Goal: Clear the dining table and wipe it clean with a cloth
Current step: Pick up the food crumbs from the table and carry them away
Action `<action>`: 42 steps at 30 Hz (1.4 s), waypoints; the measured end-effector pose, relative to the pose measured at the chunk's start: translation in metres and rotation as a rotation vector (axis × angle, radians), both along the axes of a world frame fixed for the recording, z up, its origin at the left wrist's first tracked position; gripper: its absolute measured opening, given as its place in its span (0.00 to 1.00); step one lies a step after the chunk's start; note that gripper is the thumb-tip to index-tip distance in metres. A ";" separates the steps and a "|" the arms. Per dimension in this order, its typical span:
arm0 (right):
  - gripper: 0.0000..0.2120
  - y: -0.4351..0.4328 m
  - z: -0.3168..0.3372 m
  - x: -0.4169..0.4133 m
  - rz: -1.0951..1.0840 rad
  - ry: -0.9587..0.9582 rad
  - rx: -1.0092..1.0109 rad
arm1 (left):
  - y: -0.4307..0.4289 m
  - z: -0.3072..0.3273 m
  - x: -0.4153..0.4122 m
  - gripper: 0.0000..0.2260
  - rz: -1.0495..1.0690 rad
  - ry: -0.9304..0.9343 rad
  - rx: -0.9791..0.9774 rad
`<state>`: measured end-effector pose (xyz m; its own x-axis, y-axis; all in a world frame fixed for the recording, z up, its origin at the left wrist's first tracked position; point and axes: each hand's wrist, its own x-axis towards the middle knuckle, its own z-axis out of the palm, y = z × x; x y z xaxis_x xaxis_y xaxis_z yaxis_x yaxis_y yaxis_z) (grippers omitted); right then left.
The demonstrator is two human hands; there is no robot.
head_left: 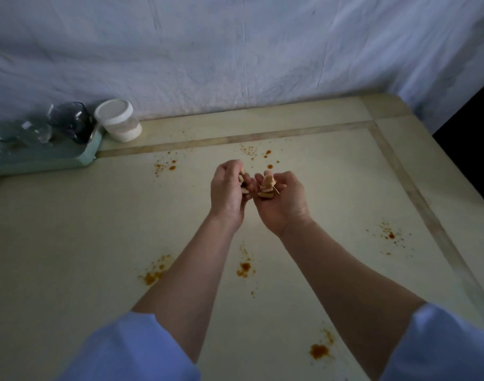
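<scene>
Both my hands hover above the middle of the cream dining table (70, 243). My left hand (227, 192) has its fingers curled round a few tan food scraps (243, 182). My right hand (283, 200) is turned palm up and cups a small pile of tan food scraps (267, 185) with a thin toothpick sticking out. The two hands almost touch at the fingertips. Orange sauce stains (245, 268) are spattered over the tabletop in several patches. No cloth is in view.
A pale green tray (42, 158) with clear glasses and a dark glass cup (73, 121) sits at the far left. A white-lidded jar (118, 121) stands beside it. A white sheet (235, 50) covers the wall behind. The table's right edge meets a dark gap.
</scene>
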<state>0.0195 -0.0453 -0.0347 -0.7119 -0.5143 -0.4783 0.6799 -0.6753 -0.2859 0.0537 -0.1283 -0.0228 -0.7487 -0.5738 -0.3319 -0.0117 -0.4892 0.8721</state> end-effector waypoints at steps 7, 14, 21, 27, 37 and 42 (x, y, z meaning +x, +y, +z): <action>0.10 -0.011 0.053 0.038 -0.134 0.012 -0.063 | 0.023 0.044 0.025 0.03 0.077 0.111 -0.147; 0.10 0.023 0.114 0.081 -0.329 0.089 -0.042 | 0.057 0.096 0.059 0.05 -0.144 0.339 0.269; 0.09 0.103 0.142 0.113 -0.512 0.190 0.226 | 0.134 0.128 0.085 0.11 -0.472 0.318 0.342; 0.13 0.227 0.155 0.150 -0.775 0.205 0.431 | 0.269 0.150 0.113 0.11 -0.739 0.220 0.171; 0.08 0.513 0.158 0.247 -1.293 0.124 0.379 | 0.561 0.160 0.188 0.13 -1.235 0.209 0.152; 0.09 0.683 0.147 0.310 -1.581 0.035 0.384 | 0.739 0.149 0.245 0.11 -1.413 0.097 0.225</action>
<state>0.3296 0.6372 0.1123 -0.3976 0.8386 -0.3724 -0.5941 -0.5446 -0.5920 0.2983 0.6103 0.1262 -0.6610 0.7145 -0.2293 -0.5418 -0.2430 0.8047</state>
